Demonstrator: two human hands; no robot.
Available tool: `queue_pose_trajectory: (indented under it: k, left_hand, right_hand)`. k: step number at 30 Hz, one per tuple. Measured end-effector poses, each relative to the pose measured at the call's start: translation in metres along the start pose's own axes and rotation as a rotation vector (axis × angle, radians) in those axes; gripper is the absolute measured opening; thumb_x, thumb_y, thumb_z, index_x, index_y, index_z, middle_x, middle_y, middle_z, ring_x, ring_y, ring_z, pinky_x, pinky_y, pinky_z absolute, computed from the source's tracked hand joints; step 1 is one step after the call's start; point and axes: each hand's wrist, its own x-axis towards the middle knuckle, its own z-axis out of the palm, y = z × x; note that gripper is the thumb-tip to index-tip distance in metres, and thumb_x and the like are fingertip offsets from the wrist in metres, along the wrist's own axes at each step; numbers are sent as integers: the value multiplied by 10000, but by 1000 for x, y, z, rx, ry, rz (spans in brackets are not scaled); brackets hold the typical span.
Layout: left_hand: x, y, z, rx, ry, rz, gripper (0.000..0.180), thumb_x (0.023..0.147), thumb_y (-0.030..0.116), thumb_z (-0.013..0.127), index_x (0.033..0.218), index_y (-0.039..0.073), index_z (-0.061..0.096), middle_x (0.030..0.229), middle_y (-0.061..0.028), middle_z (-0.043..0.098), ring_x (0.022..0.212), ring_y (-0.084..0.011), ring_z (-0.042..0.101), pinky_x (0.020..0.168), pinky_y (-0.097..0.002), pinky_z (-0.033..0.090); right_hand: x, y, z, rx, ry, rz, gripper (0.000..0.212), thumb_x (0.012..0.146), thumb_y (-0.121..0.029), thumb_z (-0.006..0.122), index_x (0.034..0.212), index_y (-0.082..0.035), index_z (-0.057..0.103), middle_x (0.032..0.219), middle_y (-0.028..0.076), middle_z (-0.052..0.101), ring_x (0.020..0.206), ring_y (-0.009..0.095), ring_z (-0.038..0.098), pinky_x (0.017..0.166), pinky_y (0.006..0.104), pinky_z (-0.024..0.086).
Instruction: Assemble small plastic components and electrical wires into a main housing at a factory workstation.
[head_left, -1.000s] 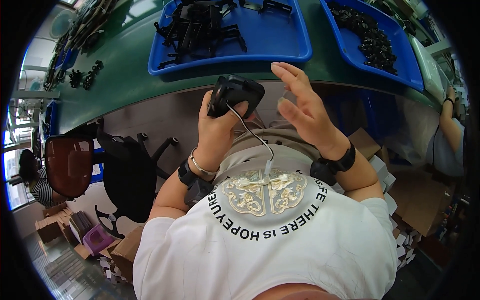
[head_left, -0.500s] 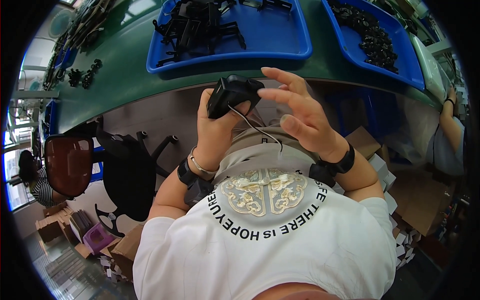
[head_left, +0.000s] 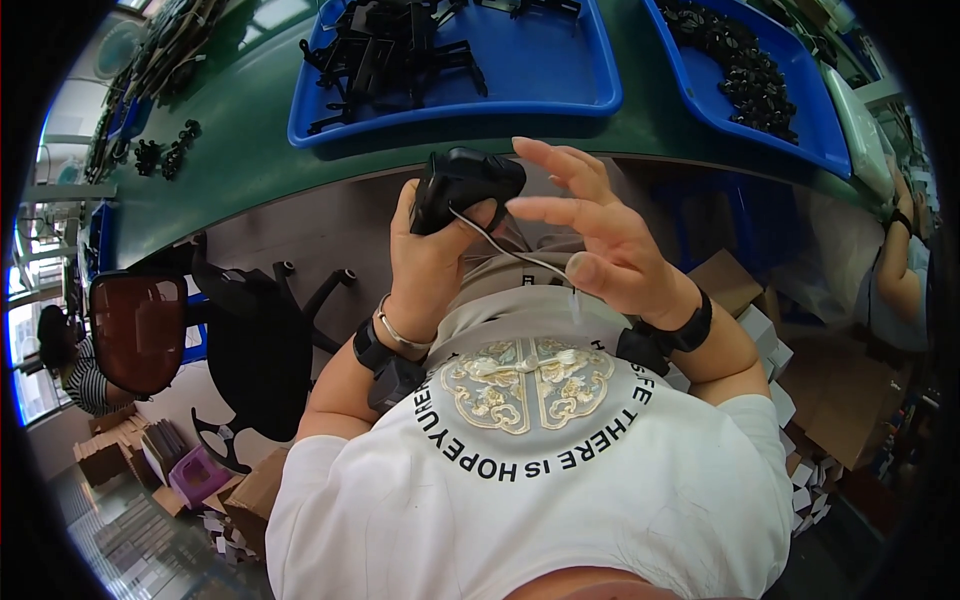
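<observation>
In front of my belly, my left hand [head_left: 432, 255] is closed round a black, boxy plastic device [head_left: 466, 180] with rounded edges. The thumb presses on its near side and the fingers wrap behind it, mostly hidden. Out of the device comes a thin light-grey cable [head_left: 510, 252], trailing down to the right across my front. My right hand [head_left: 610, 235] hovers just right of the device, open, with its fingers apart and pointing toward it. Its thumb lies close to the cable's lower stretch; whether they touch I cannot tell.
Beyond my hands runs a green workbench [head_left: 240, 165]. On it stand a blue tray [head_left: 540, 104] of black brackets and another blue tray [head_left: 835, 150] of small black parts. A swivel chair [head_left: 250, 340] stands left, cardboard boxes [head_left: 725, 282] right. Another person's arm [head_left: 900, 265] shows far right.
The device has tilted slightly in my left hand and shifted a little left. My right hand's fingers have bent slightly, and its thumb has come down nearer the cable.
</observation>
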Motion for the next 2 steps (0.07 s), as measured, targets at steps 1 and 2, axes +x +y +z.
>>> queue_pose_trajectory:
  k: [1, 2]
  left_hand:
    - [3, -2, -2, 2, 5, -4, 333, 768, -55, 649, 1020, 28, 447, 935, -96, 608, 804, -176, 623, 684, -295, 549]
    - [7, -4, -4, 5, 10, -7, 340, 769, -55, 646, 1031, 29, 447, 943, -96, 609, 817, -195, 628, 690, -301, 552]
  right_hand:
    - [1, 2, 3, -65, 96, 69, 594, 861, -482, 517, 1306, -93, 461, 1443, 179, 257, 1311, 325, 234, 1059, 404, 175]
    - [3, 5, 8, -131, 192, 139, 597, 846, -483, 544, 1304, -107, 471, 1449, 175, 246, 1324, 322, 208, 1061, 406, 163]
